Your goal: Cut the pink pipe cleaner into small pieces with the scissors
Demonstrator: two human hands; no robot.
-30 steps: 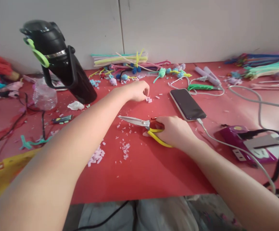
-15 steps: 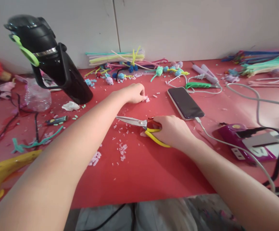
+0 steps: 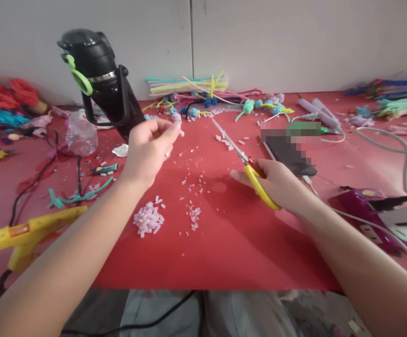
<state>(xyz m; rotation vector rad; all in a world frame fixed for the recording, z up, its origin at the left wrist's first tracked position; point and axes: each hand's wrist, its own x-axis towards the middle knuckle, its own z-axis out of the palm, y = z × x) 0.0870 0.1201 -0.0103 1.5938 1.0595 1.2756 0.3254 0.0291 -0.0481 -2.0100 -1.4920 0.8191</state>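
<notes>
My left hand (image 3: 151, 146) is raised in front of the black bottle, thumb and fingertips pinched on a small pale pink piece of pipe cleaner (image 3: 181, 134). In my right hand (image 3: 277, 180) are scissors (image 3: 262, 191) with yellow and red handles; their blades look closed and point away to the upper left. A pile of short pale pink pieces (image 3: 148, 219) lies on the red table (image 3: 203, 262) nearer to me. Finer pink clippings (image 3: 193, 216) are scattered to its right. More loose pink pieces (image 3: 228, 145) rest beyond the blades.
A black bottle (image 3: 100, 86) stands at back left, a yellow glue gun (image 3: 35, 229) at front left. Bundled pipe cleaners (image 3: 185, 86) lie along the wall. At right are a partly pixelated phone (image 3: 291, 157), cables and a purple power strip (image 3: 361, 206).
My left hand has drawn back to the left from the loose pink pieces, carrying one piece. The scissors in my right hand have swung to point more forward. The view has shifted left.
</notes>
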